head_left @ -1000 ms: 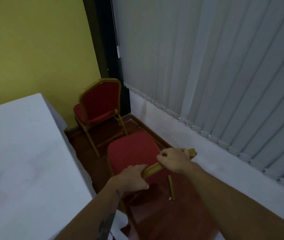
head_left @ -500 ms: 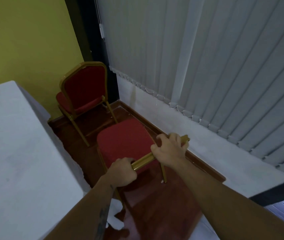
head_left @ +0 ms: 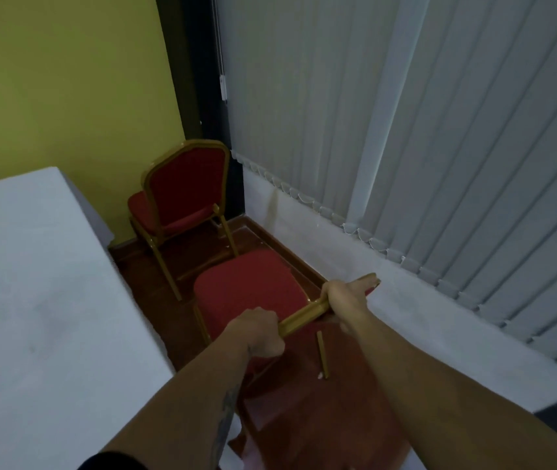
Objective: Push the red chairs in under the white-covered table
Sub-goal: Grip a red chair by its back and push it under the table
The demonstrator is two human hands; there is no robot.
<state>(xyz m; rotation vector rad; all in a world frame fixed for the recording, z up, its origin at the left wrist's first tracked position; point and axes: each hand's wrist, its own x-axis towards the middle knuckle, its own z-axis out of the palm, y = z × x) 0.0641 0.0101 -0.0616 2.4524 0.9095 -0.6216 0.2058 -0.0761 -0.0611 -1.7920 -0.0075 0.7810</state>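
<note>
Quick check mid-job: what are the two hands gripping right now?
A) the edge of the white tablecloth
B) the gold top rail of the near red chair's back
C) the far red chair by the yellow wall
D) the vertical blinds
B: the left hand and right hand both wrap the gold top rail of the near red chair.

I can read nothing here: no words, labels, brands, numbers or signs anywhere in view. There is a dark tattoo on my left forearm (head_left: 226,422), but it is too blurred for me to say whether it holds any letters.
</note>
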